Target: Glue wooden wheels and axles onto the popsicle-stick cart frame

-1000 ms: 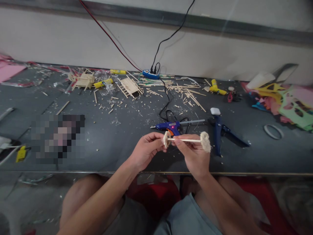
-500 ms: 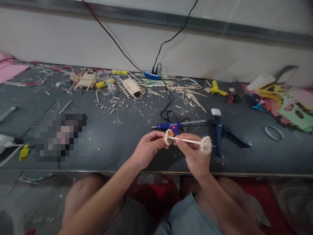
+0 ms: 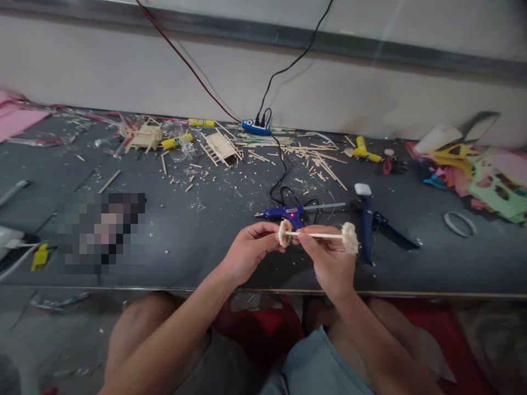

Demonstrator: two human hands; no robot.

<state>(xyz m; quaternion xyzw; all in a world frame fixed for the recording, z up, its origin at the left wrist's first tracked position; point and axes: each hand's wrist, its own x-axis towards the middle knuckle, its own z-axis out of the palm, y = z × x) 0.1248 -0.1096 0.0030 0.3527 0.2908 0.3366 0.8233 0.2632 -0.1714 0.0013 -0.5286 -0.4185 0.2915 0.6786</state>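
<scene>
Between my hands is a thin wooden stick [image 3: 319, 235] with a rough, pale wheel on each end, like a small axle. My left hand [image 3: 251, 249] pinches the left wheel [image 3: 284, 233] by its edge. My right hand [image 3: 331, 263] has its thumb and fingers closed on the stick near that wheel. The right wheel [image 3: 349, 238] stands free at the stick's other end, over the back of my right hand. Just behind my hands a blue glue gun [image 3: 284, 212] lies on the table, its red light lit and a glue stick in its back.
Dark blue cutters [image 3: 366, 230] and a tape ring [image 3: 460, 224] lie to the right, near cut coloured paper [image 3: 494, 181]. Wooden sticks [image 3: 321, 156], small stick-built pieces [image 3: 222, 145], yellow glue tubes [image 3: 177, 141] and a blue power strip [image 3: 256, 127] line the back.
The right wheel has turned and shifted slightly right and up, and the stick now lies more level. My hands keep nearly the same place.
</scene>
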